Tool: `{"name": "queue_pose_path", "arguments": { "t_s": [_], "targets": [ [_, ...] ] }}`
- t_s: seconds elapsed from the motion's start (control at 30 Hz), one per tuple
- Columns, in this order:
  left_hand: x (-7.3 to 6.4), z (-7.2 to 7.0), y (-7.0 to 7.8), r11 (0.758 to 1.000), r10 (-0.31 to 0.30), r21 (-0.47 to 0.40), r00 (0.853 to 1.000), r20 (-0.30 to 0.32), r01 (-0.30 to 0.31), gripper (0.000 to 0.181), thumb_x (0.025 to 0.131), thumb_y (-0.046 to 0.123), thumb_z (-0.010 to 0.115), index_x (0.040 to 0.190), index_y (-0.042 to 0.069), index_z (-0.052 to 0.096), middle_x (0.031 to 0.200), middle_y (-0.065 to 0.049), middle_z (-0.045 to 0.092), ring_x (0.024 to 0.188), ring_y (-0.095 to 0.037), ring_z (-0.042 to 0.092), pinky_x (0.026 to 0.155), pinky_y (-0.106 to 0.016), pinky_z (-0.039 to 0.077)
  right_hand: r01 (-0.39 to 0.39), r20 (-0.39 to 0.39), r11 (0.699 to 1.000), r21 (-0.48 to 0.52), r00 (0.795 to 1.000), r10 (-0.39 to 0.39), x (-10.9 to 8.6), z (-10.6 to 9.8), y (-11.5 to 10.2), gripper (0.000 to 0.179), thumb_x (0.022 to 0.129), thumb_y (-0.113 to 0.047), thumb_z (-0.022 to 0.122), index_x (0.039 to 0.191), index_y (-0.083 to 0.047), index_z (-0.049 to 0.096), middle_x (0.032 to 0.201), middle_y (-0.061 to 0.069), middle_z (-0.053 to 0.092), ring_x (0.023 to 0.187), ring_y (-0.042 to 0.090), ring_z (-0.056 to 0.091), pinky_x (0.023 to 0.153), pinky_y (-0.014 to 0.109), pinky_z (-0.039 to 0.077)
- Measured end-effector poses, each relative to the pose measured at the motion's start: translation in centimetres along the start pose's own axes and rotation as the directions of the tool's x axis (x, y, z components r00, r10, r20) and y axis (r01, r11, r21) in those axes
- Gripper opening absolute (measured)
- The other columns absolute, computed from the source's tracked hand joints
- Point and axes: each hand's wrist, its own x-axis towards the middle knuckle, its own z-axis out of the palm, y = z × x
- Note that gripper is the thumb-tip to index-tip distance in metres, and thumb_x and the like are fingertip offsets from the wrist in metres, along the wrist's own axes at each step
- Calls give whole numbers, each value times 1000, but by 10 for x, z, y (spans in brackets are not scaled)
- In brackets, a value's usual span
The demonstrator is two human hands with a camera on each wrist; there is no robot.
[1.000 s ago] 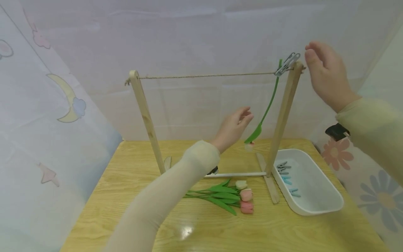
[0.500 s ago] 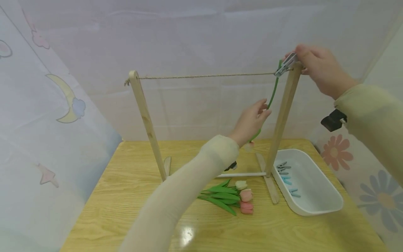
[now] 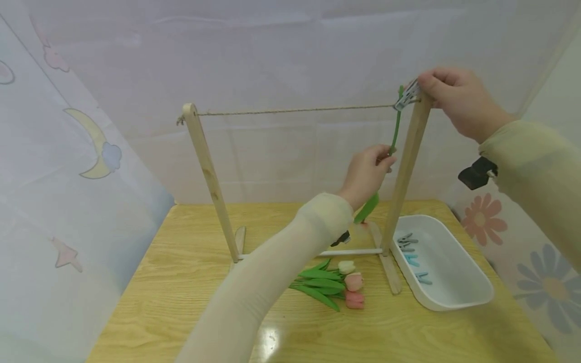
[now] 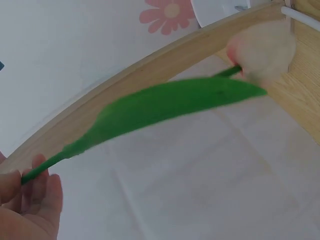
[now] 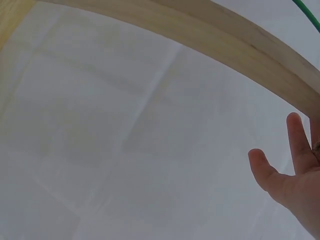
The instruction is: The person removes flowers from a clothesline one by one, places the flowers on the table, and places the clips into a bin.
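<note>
An artificial tulip [image 4: 175, 105] hangs head down from the twine [image 3: 295, 110], close to the right wooden post [image 3: 408, 151]. A grey metal clothespin [image 3: 406, 97] clips its stem at the line. My left hand [image 3: 365, 174] pinches the green stem below the line, between thumb and fingers. The leaf and pale blossom [image 4: 265, 52] hang below that hand. At the top of the post, my right hand [image 3: 463, 101] pinches the handle end of the clothespin with thumb and forefinger. In the right wrist view the clothespin is out of sight.
Several tulips [image 3: 324, 282] lie on the wooden table [image 3: 150, 302] in front of the frame. A white tray [image 3: 458, 297] at the right holds several grey and blue clothespins [image 3: 410, 259]. The left post [image 3: 211, 179] bears the twine's other end.
My left hand has moved right and up and taken hold of the hanging stem. My right hand has come left from beside the post and gripped the clothespin. The blossom hangs slightly lower.
</note>
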Motion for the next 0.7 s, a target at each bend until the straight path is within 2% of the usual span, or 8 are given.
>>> {"name": "queue_pose_path", "arguments": {
  "t_s": [0.1, 0.37, 0.43, 0.5, 0.6, 0.7],
  "targets": [
    [-1, 0, -1, 998, -10, -65, 1000, -20, 9, 23, 99, 9, 57, 118, 0, 65, 105, -9, 69, 75, -5, 63, 70, -8, 46, 2, -25, 1000, 31, 1000, -2, 0, 1, -1, 17, 98, -16, 59, 92, -10, 74, 88, -4, 65, 86, 9, 54, 75, 15, 44],
    [-4, -4, -3, 982, -43, -185, 998, -45, 34, 23, 95, 5, 62, 116, -2, 68, 107, -11, 71, 78, -10, 68, 75, -9, 48, -1, -125, 999, -49, 992, -6, -2, 6, -15, 17, 95, -14, 64, 85, -12, 77, 80, -10, 67, 79, 11, 48, 65, 16, 39],
    [-5, -6, -4, 983, -49, -178, 997, -51, 39, 22, 94, 6, 63, 114, -1, 69, 105, -10, 71, 78, -9, 68, 75, -9, 48, 5, -132, 999, -41, 991, -11, -3, 5, -19, 16, 95, -15, 64, 87, -12, 78, 83, -10, 70, 64, 9, 45, 50, 18, 35],
    [-7, -7, -6, 985, -44, -169, 997, -56, 34, 20, 94, 6, 63, 112, -1, 70, 102, -9, 72, 78, -10, 68, 74, -10, 49, 26, -133, 999, -20, 991, -28, -4, 3, -24, 16, 95, -16, 64, 91, -9, 78, 87, -8, 73, 62, 10, 42, 44, 20, 26],
    [-10, -10, -9, 986, -47, -164, 997, -59, 36, 18, 94, 7, 64, 109, 0, 71, 99, -8, 72, 79, -11, 67, 71, -11, 50, 54, -167, 998, 18, 985, -50, -6, -1, -29, 17, 96, -14, 63, 95, -4, 77, 91, -5, 73, 66, 11, 36, 48, 22, 22],
    [-15, -14, -12, 985, -63, -161, 997, -51, 54, 18, 94, 9, 64, 109, 2, 72, 101, -6, 72, 82, -10, 67, 70, -13, 50, 89, -208, 996, 32, 975, -80, -7, -5, -30, 18, 96, -11, 63, 98, 1, 75, 91, -4, 72, 84, 11, 40, 66, 15, 31]
  ]
}}
